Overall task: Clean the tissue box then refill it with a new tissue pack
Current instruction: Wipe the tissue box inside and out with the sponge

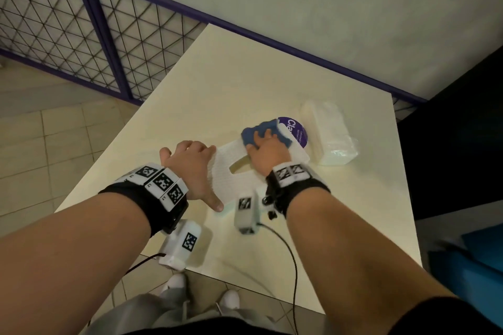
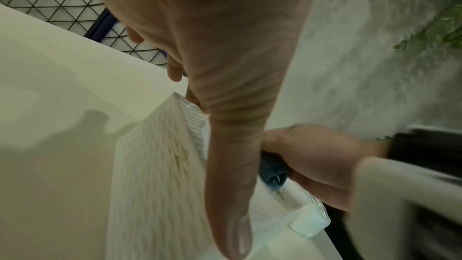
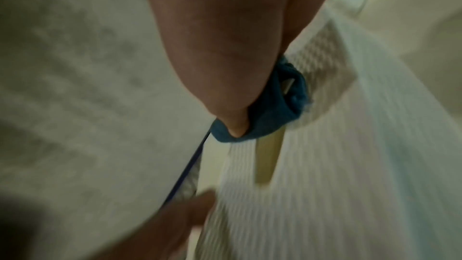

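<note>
You are standing at a cream table with both hands on a white ribbed tissue box. The box is lying flat on the table between your wrists, its oval slot facing up. Through the slot only the pale table colour is showing; whether anything is inside, the pictures are not showing.

Your left hand is gripping the box from its left side: the fingers are curling over the far left corner and the thumb is stretching along the near left edge. The left wrist view is showing that thumb lying along the box's ribbed side.

Your right hand is pressing a bunched blue cloth down on the box's top, just beyond the slot. The fingers are spread over the cloth with the fingertips dug into it, so the hand is holding the cloth against the box. In the right wrist view the cloth is sitting crumpled under the hand, right at the end of the slot; that picture is blurred.

Just past your right fingertips a round purple sticker with white lettering is showing on the table, partly under the cloth and the box. To the right of your right hand, just beside the box, a full tissue pack in clear wrap is lying on the table, sealed as far as can be seen. Its corner is showing below your right hand in the left wrist view.
</note>
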Demonstrator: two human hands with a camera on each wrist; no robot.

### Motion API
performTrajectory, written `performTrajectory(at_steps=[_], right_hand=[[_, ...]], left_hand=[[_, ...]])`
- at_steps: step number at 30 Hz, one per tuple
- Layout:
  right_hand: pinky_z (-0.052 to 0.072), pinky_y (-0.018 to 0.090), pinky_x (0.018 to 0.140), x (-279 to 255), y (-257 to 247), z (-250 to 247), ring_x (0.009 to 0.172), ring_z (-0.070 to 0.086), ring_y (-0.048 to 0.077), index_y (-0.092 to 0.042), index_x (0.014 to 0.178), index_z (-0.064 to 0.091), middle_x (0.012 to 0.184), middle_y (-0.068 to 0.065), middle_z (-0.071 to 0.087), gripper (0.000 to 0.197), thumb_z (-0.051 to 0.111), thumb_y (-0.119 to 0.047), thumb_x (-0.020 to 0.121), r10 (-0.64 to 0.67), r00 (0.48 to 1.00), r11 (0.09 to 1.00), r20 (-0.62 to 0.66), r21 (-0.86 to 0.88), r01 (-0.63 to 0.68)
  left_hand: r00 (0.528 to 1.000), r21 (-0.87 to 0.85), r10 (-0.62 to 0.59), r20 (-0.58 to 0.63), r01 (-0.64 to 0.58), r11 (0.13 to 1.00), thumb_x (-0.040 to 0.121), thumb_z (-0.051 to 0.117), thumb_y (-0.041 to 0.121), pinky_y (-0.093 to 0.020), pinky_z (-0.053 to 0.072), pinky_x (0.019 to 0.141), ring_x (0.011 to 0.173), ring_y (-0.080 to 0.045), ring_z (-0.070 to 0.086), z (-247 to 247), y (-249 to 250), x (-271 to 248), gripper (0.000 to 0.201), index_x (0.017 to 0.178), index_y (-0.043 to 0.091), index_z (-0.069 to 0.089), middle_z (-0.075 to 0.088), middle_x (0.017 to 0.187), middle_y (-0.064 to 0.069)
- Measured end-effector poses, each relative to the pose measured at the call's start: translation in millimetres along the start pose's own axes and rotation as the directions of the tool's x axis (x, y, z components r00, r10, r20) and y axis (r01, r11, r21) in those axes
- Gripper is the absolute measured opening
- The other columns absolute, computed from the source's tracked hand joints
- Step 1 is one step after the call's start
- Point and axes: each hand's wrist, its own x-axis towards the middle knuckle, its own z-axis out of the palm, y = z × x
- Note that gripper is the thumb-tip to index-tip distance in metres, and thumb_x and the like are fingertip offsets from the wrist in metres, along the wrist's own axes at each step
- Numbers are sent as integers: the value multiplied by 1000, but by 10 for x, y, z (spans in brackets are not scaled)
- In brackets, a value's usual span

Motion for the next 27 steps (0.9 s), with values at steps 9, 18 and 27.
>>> performTrajectory(at_steps=[9, 18, 27], right_hand=[[30, 45, 110, -204, -313, 205, 138, 31, 29, -22, 149, 26, 157, 9, 25, 51, 37, -28, 100, -330, 940, 913, 86, -222, 341], [27, 32, 113, -530, 50, 245, 144, 28, 18, -21, 143, 41, 156, -1, 32, 47, 47, -14, 97, -433, 897, 898, 92, -48, 438], [22, 25, 111, -547, 363, 223, 144, 27, 19, -20, 148, 32, 157, 3, 28, 64, 59, -33, 91, -181, 982, 943, -44, 275, 186]], left_hand=[[1000, 10, 5, -24, -4, 1000, 35, 69, 86, -49, 25, 102, 140, -19, 19, 13, -6, -9, 133, 147, 33, 22, 35, 143, 10], [999, 30, 27, -20, -26, 999, 38, 65, 88, -53, 22, 105, 142, -21, 16, -3, -21, -28, 138, 151, 27, 15, 29, 149, 6], [955, 50, 290, -59, -287, 956, 67, 62, 74, -57, 9, 112, 148, -22, -3, 39, 407, -198, 119, 153, 26, -4, -3, 162, 4]])
